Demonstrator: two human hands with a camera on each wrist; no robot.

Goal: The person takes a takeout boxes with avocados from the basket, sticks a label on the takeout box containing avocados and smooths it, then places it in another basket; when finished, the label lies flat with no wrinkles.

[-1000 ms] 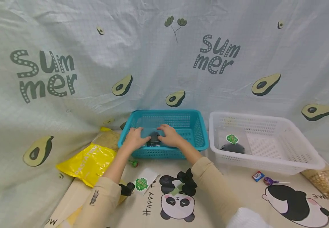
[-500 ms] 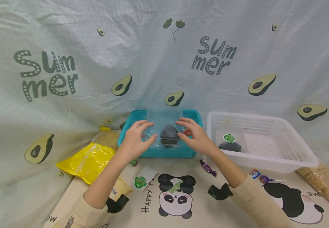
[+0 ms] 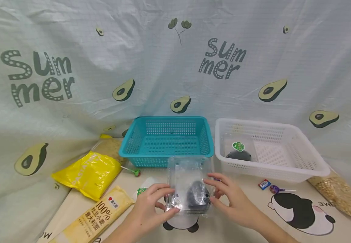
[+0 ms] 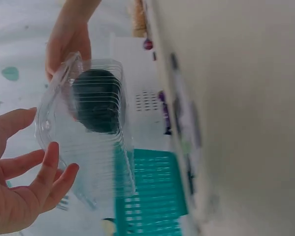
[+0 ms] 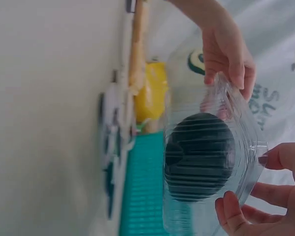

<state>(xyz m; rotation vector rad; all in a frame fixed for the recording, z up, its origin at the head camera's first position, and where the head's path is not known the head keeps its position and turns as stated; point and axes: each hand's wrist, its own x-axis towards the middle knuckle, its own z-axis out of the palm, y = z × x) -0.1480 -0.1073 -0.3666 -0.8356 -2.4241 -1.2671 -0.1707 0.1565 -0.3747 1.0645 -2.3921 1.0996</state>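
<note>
A clear plastic clamshell box (image 3: 180,170) is held over the table in front of the teal basket (image 3: 166,160). Inside it lies a dark, rounded object (image 3: 197,195), whose kind I cannot tell. My left hand (image 3: 149,209) grips the box's left side, thumb near the lower corner. On the opposite side, my right hand (image 3: 230,200) holds the edge between thumb and fingers. The right wrist view shows that thumb against the rim of the box (image 5: 201,157). The lid looks closed in both wrist views.
The white basket (image 3: 285,168) holds a similar box with a green sticker (image 3: 238,146). At left lie a yellow bag (image 3: 90,172), a pasta packet (image 3: 96,216) and a green lollipop (image 3: 136,172). At right are a purple lollipop (image 3: 274,189), a small candy (image 3: 264,184) and a grain bag (image 3: 339,195).
Both hands have lifted the clear box out of the teal basket and brought it nearer, slightly rightward. The basket now shows its bare floor.
</note>
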